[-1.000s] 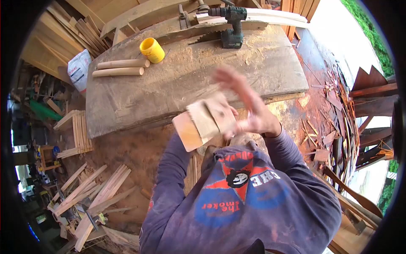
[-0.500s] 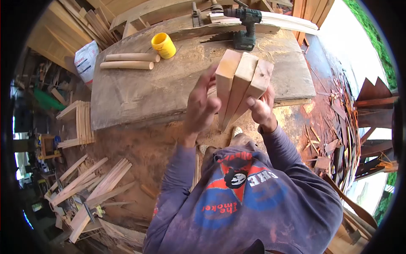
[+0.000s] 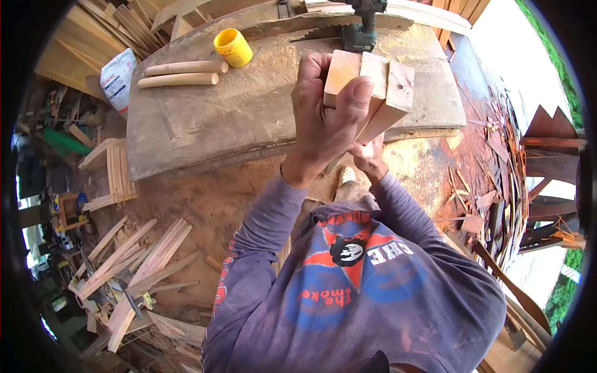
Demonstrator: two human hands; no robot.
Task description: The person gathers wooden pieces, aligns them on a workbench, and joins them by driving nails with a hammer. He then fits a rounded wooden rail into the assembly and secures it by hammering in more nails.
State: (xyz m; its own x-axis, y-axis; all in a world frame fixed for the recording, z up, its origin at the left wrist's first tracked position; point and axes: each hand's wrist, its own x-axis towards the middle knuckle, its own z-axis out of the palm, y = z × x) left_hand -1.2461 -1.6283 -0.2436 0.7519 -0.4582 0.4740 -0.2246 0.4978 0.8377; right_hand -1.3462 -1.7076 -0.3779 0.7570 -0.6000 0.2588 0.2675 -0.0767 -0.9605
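Observation:
Three square-cut lengths of wood (image 3: 399, 93) stand on end in front of my chest, their top ends facing the camera side by side. My left hand (image 3: 320, 127) is wrapped around them near the top, thumb across the front and fingers behind. Lower down, my right hand (image 3: 373, 158) is closed around their lower part; its fingers are partly hidden by the wood. Behind the pieces, a cordless drill (image 3: 359, 37) stands on the sawdust-covered workbench (image 3: 205, 133).
Two round wooden rods (image 3: 180, 79) and a yellow tub (image 3: 232, 48) lie and stand on the bench's left side. A saw blade (image 3: 320, 33) rests at the back. Timber strips (image 3: 152, 261) lie on the floor at left, with wood scraps (image 3: 488, 193) at right.
My left hand has closed around the three pieces near their tops, and they sit closer together. My right hand has slid lower on them. The view has shifted slightly.

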